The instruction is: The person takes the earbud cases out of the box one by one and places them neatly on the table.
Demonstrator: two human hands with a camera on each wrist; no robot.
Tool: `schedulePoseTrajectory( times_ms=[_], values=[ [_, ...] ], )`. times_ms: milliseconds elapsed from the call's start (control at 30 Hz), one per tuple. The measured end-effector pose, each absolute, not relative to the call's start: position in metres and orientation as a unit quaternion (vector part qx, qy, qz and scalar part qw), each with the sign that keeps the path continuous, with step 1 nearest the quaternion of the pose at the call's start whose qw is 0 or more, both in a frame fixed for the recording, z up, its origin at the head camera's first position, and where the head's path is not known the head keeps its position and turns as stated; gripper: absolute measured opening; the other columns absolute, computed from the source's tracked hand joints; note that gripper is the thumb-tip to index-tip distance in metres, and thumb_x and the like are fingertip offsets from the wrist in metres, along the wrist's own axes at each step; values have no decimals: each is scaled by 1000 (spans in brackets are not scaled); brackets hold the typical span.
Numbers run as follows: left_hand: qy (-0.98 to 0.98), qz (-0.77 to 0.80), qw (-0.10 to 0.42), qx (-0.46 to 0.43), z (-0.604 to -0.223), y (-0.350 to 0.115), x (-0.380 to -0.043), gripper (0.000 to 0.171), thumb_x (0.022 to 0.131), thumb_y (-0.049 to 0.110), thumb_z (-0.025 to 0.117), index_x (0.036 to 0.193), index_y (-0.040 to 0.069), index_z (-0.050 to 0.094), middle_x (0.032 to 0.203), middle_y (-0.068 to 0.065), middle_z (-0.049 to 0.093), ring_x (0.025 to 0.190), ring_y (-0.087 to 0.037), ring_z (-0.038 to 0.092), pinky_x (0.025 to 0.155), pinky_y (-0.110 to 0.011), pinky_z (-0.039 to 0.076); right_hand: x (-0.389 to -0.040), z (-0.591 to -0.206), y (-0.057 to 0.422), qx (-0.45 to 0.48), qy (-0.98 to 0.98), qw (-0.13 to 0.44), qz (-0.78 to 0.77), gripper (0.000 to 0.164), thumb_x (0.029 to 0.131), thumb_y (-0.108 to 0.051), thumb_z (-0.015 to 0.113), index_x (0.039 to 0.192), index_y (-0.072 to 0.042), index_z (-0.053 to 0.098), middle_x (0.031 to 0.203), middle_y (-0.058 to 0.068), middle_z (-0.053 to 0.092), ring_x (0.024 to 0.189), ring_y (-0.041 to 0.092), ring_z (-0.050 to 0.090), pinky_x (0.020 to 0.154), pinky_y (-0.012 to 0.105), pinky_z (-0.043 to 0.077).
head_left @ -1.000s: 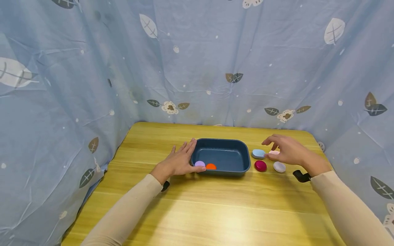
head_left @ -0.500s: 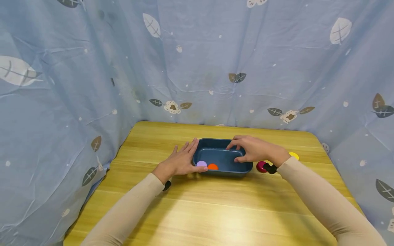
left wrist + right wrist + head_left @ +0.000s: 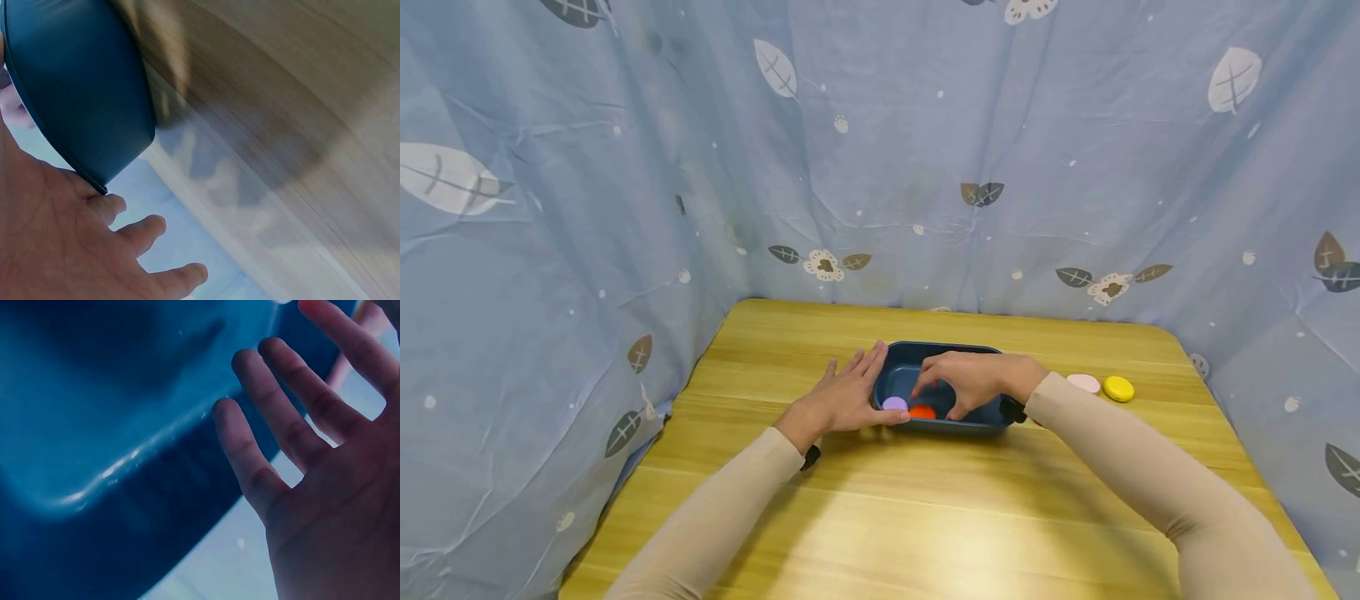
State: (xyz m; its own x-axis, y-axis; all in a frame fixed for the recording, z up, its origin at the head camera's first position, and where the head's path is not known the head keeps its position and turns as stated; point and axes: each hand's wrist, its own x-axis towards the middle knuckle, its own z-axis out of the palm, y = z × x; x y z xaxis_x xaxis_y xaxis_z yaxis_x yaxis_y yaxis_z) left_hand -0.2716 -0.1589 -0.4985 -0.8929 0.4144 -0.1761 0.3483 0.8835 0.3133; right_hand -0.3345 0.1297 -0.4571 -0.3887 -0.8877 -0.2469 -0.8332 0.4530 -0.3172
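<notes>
A dark blue rectangular tray (image 3: 955,427) stands on the table, with a lilac disc (image 3: 894,404) and an orange disc (image 3: 922,412) in its near left corner. My left hand (image 3: 842,402) rests along the tray's left end, its thumb over the near rim. In the left wrist view, this hand's fingers (image 3: 181,281) spread past the rim. My right hand (image 3: 973,379) reaches down inside the tray, thumb and index finger parted around the orange disc's right side. The right wrist view shows its fingers (image 3: 284,419) spread; the thumb is out of sight there.
A pale pink disc (image 3: 1083,383) and a yellow disc (image 3: 1118,388) lie on the wooden table (image 3: 887,517), right of the tray. Only a sliver of a dark red disc shows beneath my right wrist. A blue patterned curtain (image 3: 910,167) surrounds the table.
My right hand has moved left from above the loose discs into the tray, down beside the orange disc. The yellow disc has come into view. My left hand stays at the tray.
</notes>
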Motion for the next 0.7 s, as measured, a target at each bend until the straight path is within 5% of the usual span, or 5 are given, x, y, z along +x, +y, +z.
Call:
schedulePoseTrajectory(
  times_ms=[200, 500, 700],
  values=[
    [962, 138, 120, 200, -500, -160, -273, 140, 94, 103, 57, 189, 23, -8, 200, 2, -5, 186, -38, 9, 145, -80, 5, -338, -463, 117, -529, 823, 201, -49, 59, 97, -25, 98, 152, -29, 78, 146, -2, 72, 134, 21, 70, 123, 45, 60],
    [962, 142, 118, 199, -498, -161, -271, 138, 95, 101, 58, 189, 22, -7, 199, 2, -6, 186, -38, 8, 145, -79, 4, -343, -468, 97, -549, 802, 229, -51, 34, 99, -17, 96, 128, -23, 80, 118, -3, 78, 104, 13, 74, 97, 25, 64],
    [961, 148, 118, 199, -499, -161, -271, 138, 95, 101, 58, 190, 22, -5, 199, 2, -5, 186, -38, 9, 145, -80, 5, -344, -473, 93, -554, 800, 223, -57, 31, 99, -16, 96, 123, -22, 79, 112, -7, 79, 98, 8, 74, 93, 22, 64]
  ],
)
